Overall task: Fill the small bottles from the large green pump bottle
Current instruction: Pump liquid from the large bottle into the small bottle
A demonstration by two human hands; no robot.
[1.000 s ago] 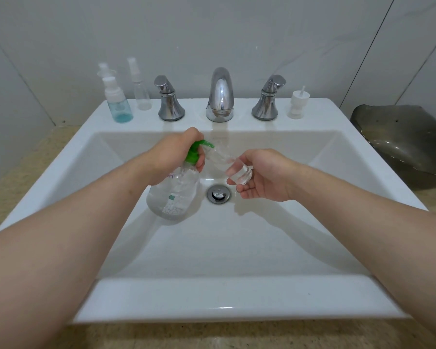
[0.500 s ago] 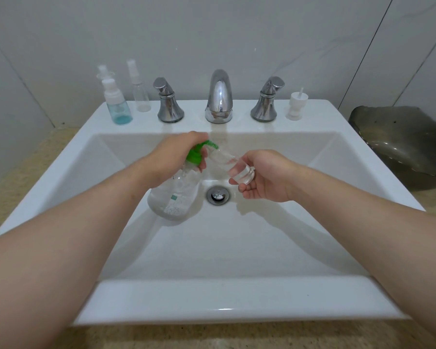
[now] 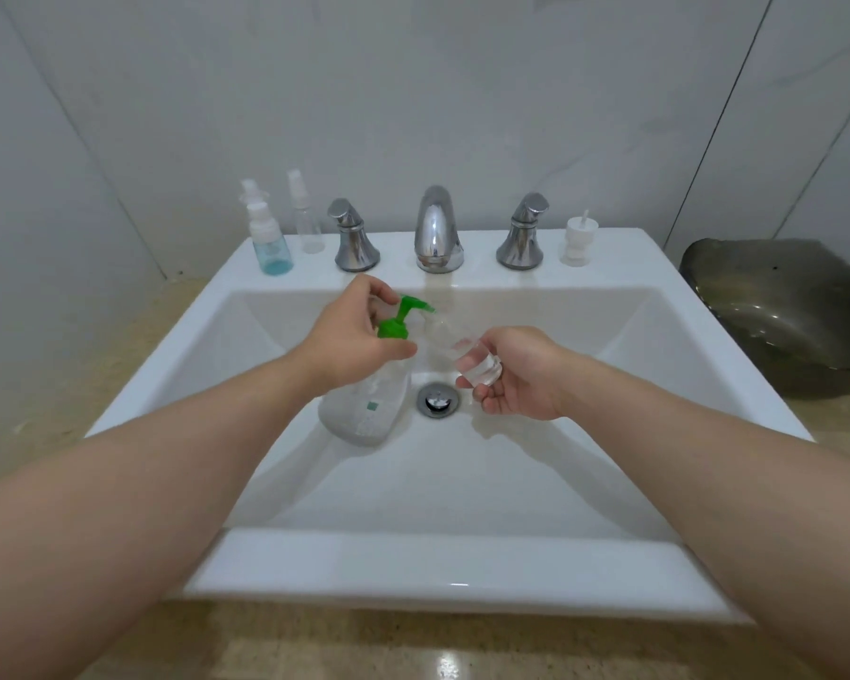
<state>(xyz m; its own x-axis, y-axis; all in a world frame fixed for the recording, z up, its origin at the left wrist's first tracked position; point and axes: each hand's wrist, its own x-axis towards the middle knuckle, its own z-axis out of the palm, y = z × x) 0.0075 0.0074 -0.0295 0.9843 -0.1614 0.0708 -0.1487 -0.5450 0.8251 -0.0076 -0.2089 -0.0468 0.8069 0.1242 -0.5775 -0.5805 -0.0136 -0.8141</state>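
Note:
The large clear bottle with a green pump (image 3: 364, 404) stands in the white sink (image 3: 442, 557), left of the drain. My left hand (image 3: 354, 341) grips its neck, thumb under the green collar and index finger raised above the pump head, which is up. My right hand (image 3: 516, 373) holds a small clear bottle (image 3: 462, 350) tilted, its mouth up against the green spout. On the sink's back ledge at the left stand a small blue spray bottle (image 3: 268, 242) and a small clear spray bottle (image 3: 305, 215).
A chrome tap (image 3: 435, 230) with two chrome handles (image 3: 354, 238) (image 3: 523, 233) stands on the back ledge. A white spray cap (image 3: 579, 240) sits right of them. The drain (image 3: 438, 399) lies between my hands. A dark bowl (image 3: 786, 311) rests on the counter at right.
My left hand's fingers have lifted off the pump head, which has risen and now shows fully. The small bottle stays at the spout.

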